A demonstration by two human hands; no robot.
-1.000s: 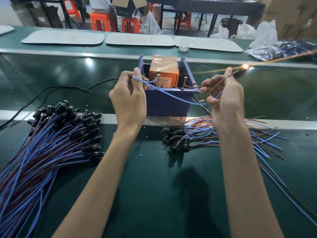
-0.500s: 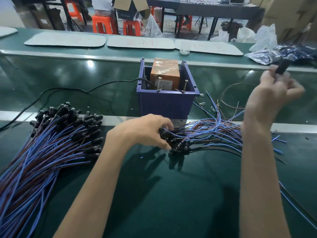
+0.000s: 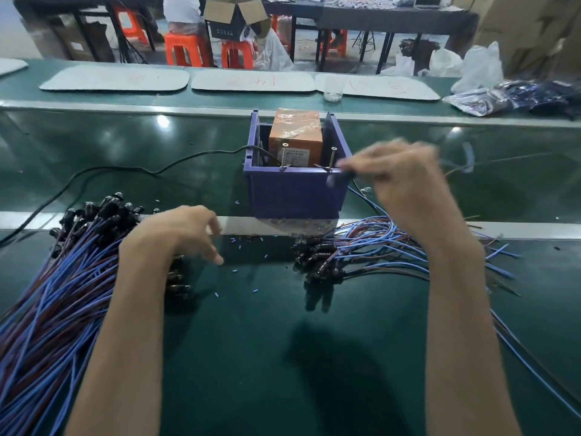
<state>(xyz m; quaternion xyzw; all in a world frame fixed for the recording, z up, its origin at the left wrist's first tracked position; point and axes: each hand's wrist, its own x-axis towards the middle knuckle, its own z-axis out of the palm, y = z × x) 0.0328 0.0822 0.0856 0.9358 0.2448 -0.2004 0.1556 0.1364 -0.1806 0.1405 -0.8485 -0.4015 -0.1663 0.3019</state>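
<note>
A blue bin (image 3: 294,193) stands on the green belt, holding an orange block (image 3: 295,136) and two upright metal pins (image 3: 332,157) at its front rim. My right hand (image 3: 405,184), blurred, pinches a black-capped wire piece (image 3: 339,179) at the bin's front right corner; its blue and brown leads (image 3: 467,157) trail to the right. My left hand (image 3: 176,236) hovers with loosely curled fingers over the right edge of the big left pile of wired pieces (image 3: 72,269) and holds nothing I can see. A smaller pile (image 3: 361,256) lies under my right forearm.
A black cable (image 3: 125,169) runs from the bin leftwards across the belt. A metal rail (image 3: 239,223) crosses the bench below the bin. Small blue insulation bits (image 3: 255,290) dot the mat. White trays (image 3: 251,81), a small cup (image 3: 332,89) and plastic bags (image 3: 515,97) lie on the far side.
My left hand has left the small right pile and moved over to the left pile. My right hand has come down from the upper right to the bin's front corner with the piece.
</note>
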